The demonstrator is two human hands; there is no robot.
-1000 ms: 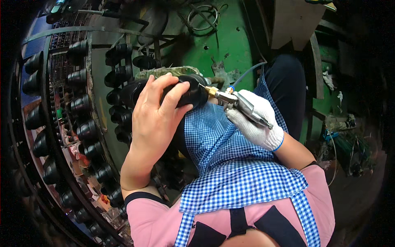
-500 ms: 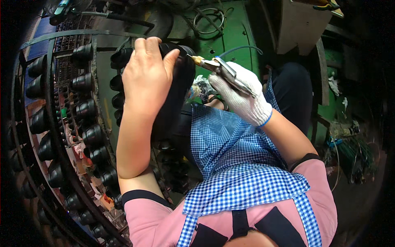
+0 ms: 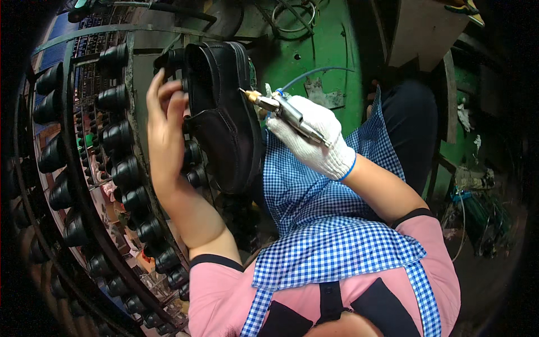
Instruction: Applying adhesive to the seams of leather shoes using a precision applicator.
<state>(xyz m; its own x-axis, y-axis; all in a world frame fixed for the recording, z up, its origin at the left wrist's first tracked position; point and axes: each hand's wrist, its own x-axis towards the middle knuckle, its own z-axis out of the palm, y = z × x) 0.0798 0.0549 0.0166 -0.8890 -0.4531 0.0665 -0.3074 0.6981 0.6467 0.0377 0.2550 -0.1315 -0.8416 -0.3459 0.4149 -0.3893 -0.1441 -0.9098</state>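
Observation:
A black leather slip-on shoe (image 3: 222,132) stands before me, its opening toward the far left and its toe toward me. My bare left hand (image 3: 168,104) is beside the opening, fingers bent and apart; whether the fingertips touch the shoe I cannot tell. What bears the shoe from below is hidden. In a white knit glove, my right hand (image 3: 317,132) is closed around a slim metal spray gun (image 3: 292,115) with a brass nozzle. The nozzle points at the shoe's right side, close to its edge. A thin blue-grey hose (image 3: 314,72) runs from the gun.
On my left a metal rack (image 3: 68,112) carries several rows of black shoes (image 3: 115,135). Coiled hose (image 3: 295,17) lies on the green floor (image 3: 331,42) ahead. A grey box-like stand (image 3: 424,33) is at the far right, with a bundle of green strands (image 3: 485,216) nearer.
The shoe has turned and now shows its opening and upper. My left hand has come off its top to the left side. My right hand has shifted slightly left and nearer with the spray gun.

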